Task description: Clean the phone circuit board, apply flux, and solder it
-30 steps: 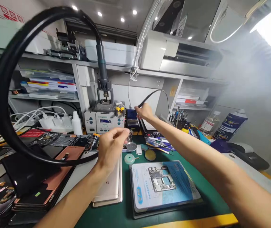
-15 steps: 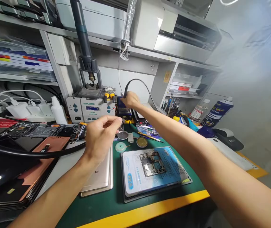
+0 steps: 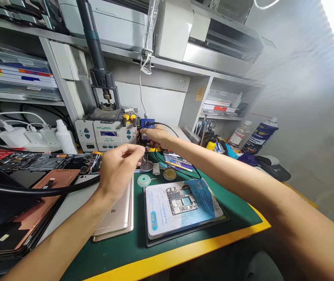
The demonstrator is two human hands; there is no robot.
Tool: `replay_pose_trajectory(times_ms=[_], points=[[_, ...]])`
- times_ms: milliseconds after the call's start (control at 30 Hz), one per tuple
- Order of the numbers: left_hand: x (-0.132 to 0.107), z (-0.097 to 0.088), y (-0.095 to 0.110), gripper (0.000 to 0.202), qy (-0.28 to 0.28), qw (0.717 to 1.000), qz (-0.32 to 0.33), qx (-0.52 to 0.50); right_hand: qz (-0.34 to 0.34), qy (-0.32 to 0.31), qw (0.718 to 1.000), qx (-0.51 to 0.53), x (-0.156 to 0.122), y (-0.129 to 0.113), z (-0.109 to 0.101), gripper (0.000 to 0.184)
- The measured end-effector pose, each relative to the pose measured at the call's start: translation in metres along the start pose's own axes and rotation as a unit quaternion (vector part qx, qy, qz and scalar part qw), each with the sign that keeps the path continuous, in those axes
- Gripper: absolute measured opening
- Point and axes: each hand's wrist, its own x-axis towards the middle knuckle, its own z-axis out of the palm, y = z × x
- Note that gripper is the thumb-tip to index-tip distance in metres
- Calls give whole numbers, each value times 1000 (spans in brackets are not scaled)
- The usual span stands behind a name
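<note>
My left hand (image 3: 117,167) is closed in a pinch, thumb against index finger, over a small round dark-faced tin (image 3: 146,166). What it pinches, if anything, is too small to name. My right hand (image 3: 159,136) reaches to the blue soldering station (image 3: 149,122) at the back. Its index finger is stretched toward the station's front and the other fingers are partly curled; I see nothing in it. A black cable (image 3: 169,127) runs from the station's top. A phone circuit board (image 3: 182,200) lies on a white-and-blue pad (image 3: 158,207) in front of me.
A hot-air station (image 3: 108,134) stands back left, beside a white bottle (image 3: 65,137). Gold phone back covers (image 3: 114,218) lie left of the pad. A thick black cable (image 3: 44,190) crosses the left side. A spray can (image 3: 261,136) and clear bottle (image 3: 240,134) stand right.
My right hand has moved lower, away from the cable end at the top of the blue station, and its index finger points at the front. My left hand keeps its pinch. The view has shifted slightly.
</note>
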Motion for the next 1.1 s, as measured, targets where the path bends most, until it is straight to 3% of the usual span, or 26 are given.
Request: replay_pose_trajectory(times_ms=[233, 367, 467, 567, 700, 900, 1000, 1100], points=[[6, -1, -8, 19, -3, 1000, -9, 4, -57, -8, 998, -1, -31, 12, 1, 31], [10, -2, -12, 20, 4, 1000, -9, 17, -99, 33, 994, 28, -46, 16, -6, 32], [9, -2, -13, 21, 0, 1000, -11, 23, -141, 113, 982, 50, -39, 15, -12, 43], [8, -2, -12, 21, -4, 999, -17, 33, -165, 188, 967, 52, -20, 12, -19, 40], [7, -3, -10, 23, -7, 999, -19, 49, -200, 215, 955, 27, 3, 13, -30, 32], [8, -4, -9, 23, -3, 996, -24, 82, -203, 173, 964, -18, 1, 22, -34, 32], [8, -2, -10, 24, -14, 996, -25, 86, -170, 87, 981, -43, -14, 27, -31, 31], [9, -2, -12, 25, -29, 996, -22, 80, -176, -21, 982, -67, -45, 31, -37, 24]])
